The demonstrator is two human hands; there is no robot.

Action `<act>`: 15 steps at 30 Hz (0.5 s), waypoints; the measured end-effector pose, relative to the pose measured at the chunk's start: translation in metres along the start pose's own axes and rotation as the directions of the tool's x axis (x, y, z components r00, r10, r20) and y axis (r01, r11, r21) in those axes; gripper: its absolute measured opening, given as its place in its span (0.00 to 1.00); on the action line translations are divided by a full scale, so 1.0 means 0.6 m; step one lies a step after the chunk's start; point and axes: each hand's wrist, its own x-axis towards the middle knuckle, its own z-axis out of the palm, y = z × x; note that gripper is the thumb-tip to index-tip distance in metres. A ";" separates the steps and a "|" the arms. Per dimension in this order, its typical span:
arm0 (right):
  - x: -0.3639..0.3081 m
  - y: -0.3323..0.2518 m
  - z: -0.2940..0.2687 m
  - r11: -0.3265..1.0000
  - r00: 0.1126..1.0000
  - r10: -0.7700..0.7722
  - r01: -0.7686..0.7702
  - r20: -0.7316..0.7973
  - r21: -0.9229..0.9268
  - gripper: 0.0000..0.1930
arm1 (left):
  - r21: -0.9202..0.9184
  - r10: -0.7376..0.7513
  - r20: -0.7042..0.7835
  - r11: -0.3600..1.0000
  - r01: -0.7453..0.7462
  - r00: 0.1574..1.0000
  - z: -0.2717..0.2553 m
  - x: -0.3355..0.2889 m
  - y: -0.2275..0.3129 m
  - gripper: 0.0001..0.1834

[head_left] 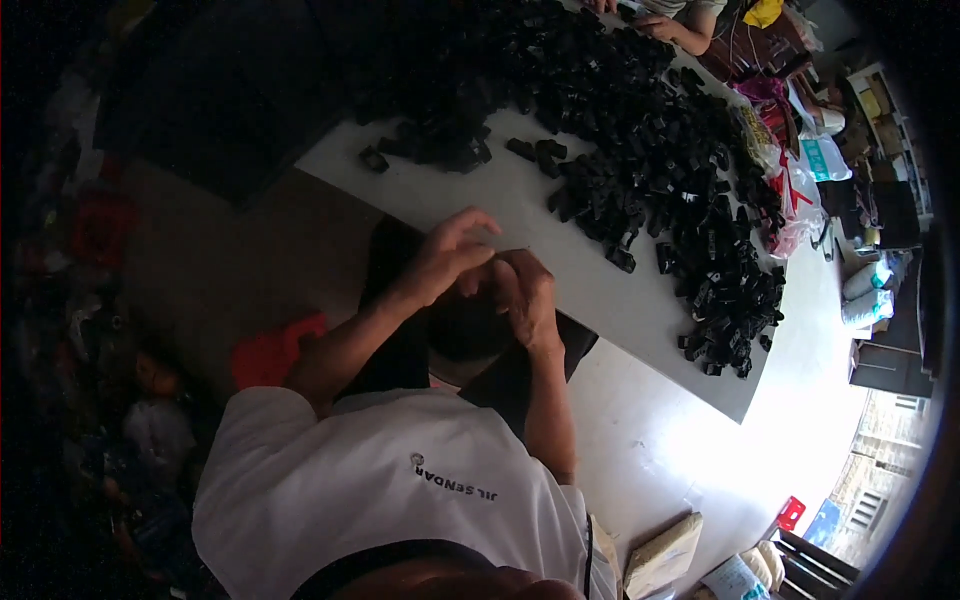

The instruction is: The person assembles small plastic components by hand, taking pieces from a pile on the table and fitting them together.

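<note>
Tabletop (610, 305), black parts (620, 185) beyond right hand (530, 290)

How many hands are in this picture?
4: the person's left hand and right hand by the table; a co-worker's hand and other hand, partly cut off, at the top.

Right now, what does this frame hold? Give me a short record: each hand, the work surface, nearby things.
Left hand: raised by the table edge, fingers bent; held item cannot be made out
Right hand: close to the left hand, fingers curled; grip contents hidden
Surface: flat pale-grey table
On it: heaps of small black blocky pieces
Across it: a co-worker's hand
Lower left: bright red object
Lower right: tan flat package
</note>
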 end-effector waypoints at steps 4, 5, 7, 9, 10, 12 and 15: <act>-0.020 0.002 -0.002 0.981 0.990 0.127 -0.134 0.057 0.138 0.10 | 0.038 0.033 0.029 0.999 -0.034 0.999 0.006 -0.016 -0.013 0.15; -0.024 0.004 0.002 0.976 0.987 0.149 -0.156 0.059 0.149 0.10 | 0.053 0.048 0.055 0.997 -0.051 0.997 0.003 -0.019 -0.016 0.16; -0.028 0.009 -0.003 0.972 0.984 0.170 -0.176 0.052 0.155 0.09 | 0.179 -0.020 0.092 0.984 0.003 0.996 -0.019 -0.023 -0.007 0.16; -0.029 0.017 -0.013 0.968 0.960 0.085 -0.015 0.267 -0.251 0.07 | 0.344 0.081 -0.087 0.938 -0.047 0.993 -0.068 -0.023 -0.022 0.17; -0.025 0.023 -0.019 0.968 0.962 0.086 -0.018 0.260 -0.252 0.07 | 0.399 0.255 -0.261 0.907 -0.137 0.931 -0.103 -0.013 -0.037 0.18; 0.001 0.039 -0.038 0.731 0.892 -0.451 0.369 -0.001 -0.575 0.09 | 0.881 0.560 -0.304 0.472 0.004 0.771 -0.163 0.002 0.002 0.20; 0.065 -0.006 -0.056 0.704 0.919 -0.332 0.092 -0.211 -0.704 0.12 | 0.915 0.627 -0.327 0.396 0.073 0.707 -0.233 0.030 -0.012 0.21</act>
